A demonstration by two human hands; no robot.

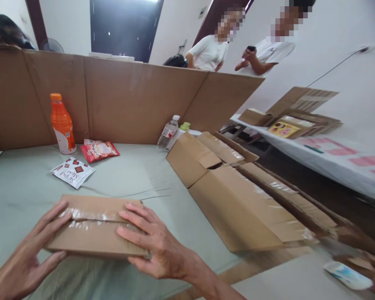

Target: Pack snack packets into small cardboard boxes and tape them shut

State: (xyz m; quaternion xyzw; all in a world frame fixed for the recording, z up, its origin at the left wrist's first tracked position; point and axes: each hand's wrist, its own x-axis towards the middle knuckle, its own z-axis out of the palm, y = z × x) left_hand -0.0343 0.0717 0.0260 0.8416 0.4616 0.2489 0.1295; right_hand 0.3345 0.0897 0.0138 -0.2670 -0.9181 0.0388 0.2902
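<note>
A small brown cardboard box (96,239) lies in front of me on the pale green tabletop (150,179), clear tape shining along its middle seam. My left hand (45,237) wraps its left end, with fingers on top and the thumb at the front edge. Around the right end, my right hand (153,237) spreads several fingers over the top, and its lowest finger sits at the front side. Beyond the box are a silver-white sachet (73,171) printed with brown squares and a red snack packet (100,151). An orange bottle (62,125) stands behind them.
A cardboard wall (137,98) closes off the far side. Near it lean a clear water bottle (168,133) and a green-capped bottle (183,129). Large cartons (237,208) line the right edge. Two people stand beyond; a white-covered table (318,154) holds more cardboard.
</note>
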